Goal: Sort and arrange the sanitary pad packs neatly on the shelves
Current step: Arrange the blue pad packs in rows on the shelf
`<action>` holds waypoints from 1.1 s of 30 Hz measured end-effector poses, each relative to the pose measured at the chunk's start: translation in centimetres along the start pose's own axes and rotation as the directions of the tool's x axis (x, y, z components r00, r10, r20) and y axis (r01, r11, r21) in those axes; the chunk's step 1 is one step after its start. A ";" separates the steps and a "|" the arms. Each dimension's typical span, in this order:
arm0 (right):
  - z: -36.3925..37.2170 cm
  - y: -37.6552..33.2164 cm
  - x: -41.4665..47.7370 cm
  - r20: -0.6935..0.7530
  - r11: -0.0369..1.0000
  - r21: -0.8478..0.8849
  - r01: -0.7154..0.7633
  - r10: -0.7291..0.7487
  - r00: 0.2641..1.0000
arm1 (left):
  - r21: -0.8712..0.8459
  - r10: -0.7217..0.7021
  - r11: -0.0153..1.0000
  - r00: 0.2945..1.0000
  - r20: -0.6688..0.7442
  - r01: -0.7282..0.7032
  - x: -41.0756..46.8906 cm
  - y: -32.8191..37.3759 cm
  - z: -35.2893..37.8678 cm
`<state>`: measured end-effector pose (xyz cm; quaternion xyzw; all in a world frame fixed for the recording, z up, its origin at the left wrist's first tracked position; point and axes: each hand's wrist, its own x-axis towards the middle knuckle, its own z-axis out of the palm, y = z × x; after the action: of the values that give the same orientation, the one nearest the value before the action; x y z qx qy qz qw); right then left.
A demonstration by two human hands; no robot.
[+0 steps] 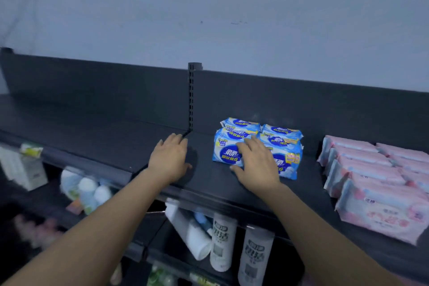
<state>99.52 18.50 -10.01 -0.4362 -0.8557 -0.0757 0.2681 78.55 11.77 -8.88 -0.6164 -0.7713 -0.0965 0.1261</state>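
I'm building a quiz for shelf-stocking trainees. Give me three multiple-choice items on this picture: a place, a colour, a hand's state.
1. The pink packs lie where from the blue packs? A left; B right; C below.
2. The packs under the right hand are: A blue; B green; C red.
3. The left hand: A grips a bottle; B pinches a pack; C rests flat on the shelf.
Key: 1 B, pink sits at the right end; 2 A, blue wrappers; 3 C, fingers straight, holding nothing.

matt dark metal shelf (116,137), glossy plastic blue packs (257,146)
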 end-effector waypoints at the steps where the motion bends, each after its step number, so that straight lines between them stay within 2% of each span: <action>1: 0.1 -0.9 0.0 0.028 1.000 0.013 0.027 -0.027 0.999 | 0.046 -0.026 0.999 1.000 0.001 0.026 -0.9 -0.9 -0.3; 6: 0.8 -6.4 0.4 0.076 0.979 0.114 0.167 -0.176 0.981 | 0.162 -0.173 0.971 0.985 -0.020 0.174 -5.7 -5.6 -2.1; 12: 1.7 -13.5 0.9 0.189 0.932 0.196 0.306 -0.342 0.921 | 0.242 -0.326 0.918 0.945 0.006 0.315 -11.7 -11.5 -3.8; 18: 3.0 -21.7 1.0 0.219 0.874 0.240 0.423 -0.473 0.854 | 0.260 -0.491 0.841 0.871 0.001 0.473 -18.1 -17.3 -5.6; 33: 5.7 -45.9 0.3 0.230 0.712 0.362 0.602 -0.694 0.683 | 0.349 -0.721 0.652 0.692 0.011 0.673 -32.1 -34.6 -9.5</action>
<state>60.97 -7.12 -9.84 -0.0696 -0.9899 0.0238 0.1212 52.23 -28.56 -9.70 -0.2482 -0.9608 0.0341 0.1188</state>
